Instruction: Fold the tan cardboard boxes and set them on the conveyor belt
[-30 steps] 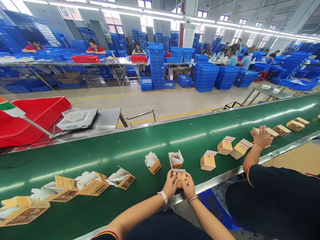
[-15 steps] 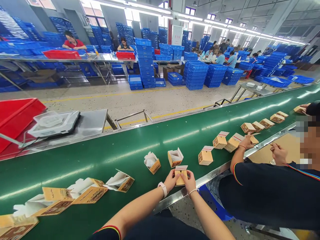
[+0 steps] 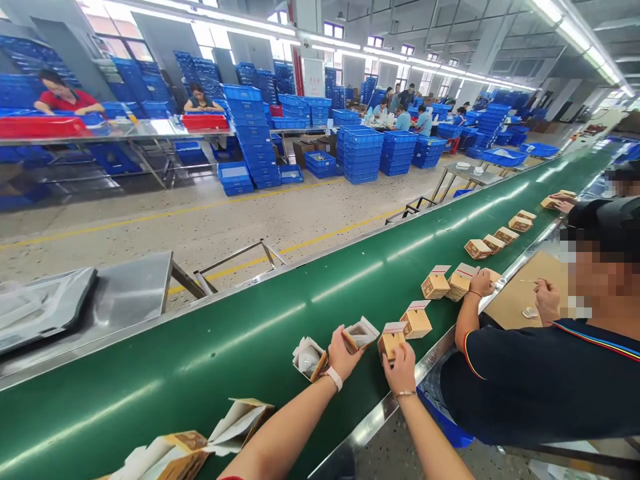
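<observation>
My left hand [image 3: 344, 359], with a pale watch band at the wrist, grips a small open cardboard box [image 3: 364, 331] with its white inner flaps up. My right hand [image 3: 401, 373] is closed round a second small box [image 3: 391, 343], its top folded over and a pale flap with a red strip standing up at the back. Just left of my left hand, another open box [image 3: 307, 359] has something white and rounded inside. Beyond my right hand stands a similar box [image 3: 417, 321] with a raised flap. All rest on the green conveyor belt [image 3: 260, 333].
More open boxes [image 3: 173, 453] lie at the lower left of the belt. A co-worker [image 3: 535, 380] on my right has a hand on a box. Several boxes [image 3: 495, 243] line the belt farther along. A metal table [image 3: 133, 287] and blue crates [image 3: 363, 153] stand across the belt.
Both hands were together on one box. The left has moved off it to the open box, while the right keeps the first box, shifted right. The view has turned right.
</observation>
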Tool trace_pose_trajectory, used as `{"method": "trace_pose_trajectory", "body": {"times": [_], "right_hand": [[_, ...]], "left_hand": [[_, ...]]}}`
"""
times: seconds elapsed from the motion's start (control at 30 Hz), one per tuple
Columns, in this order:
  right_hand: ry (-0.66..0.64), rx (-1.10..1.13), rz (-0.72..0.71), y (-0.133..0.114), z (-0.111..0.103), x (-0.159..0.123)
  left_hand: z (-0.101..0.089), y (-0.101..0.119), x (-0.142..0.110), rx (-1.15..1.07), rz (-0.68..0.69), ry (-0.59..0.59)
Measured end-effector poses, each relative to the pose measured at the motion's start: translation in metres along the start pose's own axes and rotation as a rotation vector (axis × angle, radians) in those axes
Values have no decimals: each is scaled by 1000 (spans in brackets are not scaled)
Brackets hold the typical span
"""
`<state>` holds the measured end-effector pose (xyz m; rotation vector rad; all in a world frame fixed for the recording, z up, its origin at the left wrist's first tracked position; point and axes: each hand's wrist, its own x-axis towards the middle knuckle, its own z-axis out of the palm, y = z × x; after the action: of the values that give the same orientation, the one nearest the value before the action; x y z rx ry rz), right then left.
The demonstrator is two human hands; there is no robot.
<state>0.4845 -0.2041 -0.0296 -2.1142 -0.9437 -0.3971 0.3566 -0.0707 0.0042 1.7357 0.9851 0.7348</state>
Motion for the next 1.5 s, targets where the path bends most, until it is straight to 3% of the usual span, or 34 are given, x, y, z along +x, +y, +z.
{"method": "trace_pose_trajectory", "body": {"times": [0.07,0.13,0.23,0.33,0.4,0.47,0.6,0.7,0.87,1.0,1.1,1.2,1.33,1.5], "right_hand": [[-7,41,25,1,4,19],[7,52,32,-6,3,18],[10,102,-25,-21,-6,-26],[-165,238,-134,-28,-15,-75],[-285,340,-209,-26,-15,-83],[-331,420,-249,-22,-10,-66],[-470,463,-253,-18,1,1],[-591,473,-237,-17,1,39],[-731,596,-269,-4,-12,44],[-543,674,24,2,-10,22],[-359,625,217,3,-1,13],[-252,577,366,5,7,12],[-269,522,490,11,15,13],[-264,555,459,16,24,17]], "left_hand": [[4,-5,-11,-15,23,37],[7,-11,-28,-31,58,47],[10,-17,-51,-25,55,25],[9,-20,-63,-19,26,37],[5,-21,-65,-16,76,15],[0,-22,-64,30,167,-62],[-9,-15,-53,202,281,-259],[-5,-2,-39,261,272,-281],[11,11,-27,172,353,-264],[21,6,-38,30,322,-258],[33,-4,-48,-91,274,-66],[51,-9,-47,-202,52,94],[66,-4,-32,-351,-244,-7],[71,8,-12,-348,-314,-75]]}}
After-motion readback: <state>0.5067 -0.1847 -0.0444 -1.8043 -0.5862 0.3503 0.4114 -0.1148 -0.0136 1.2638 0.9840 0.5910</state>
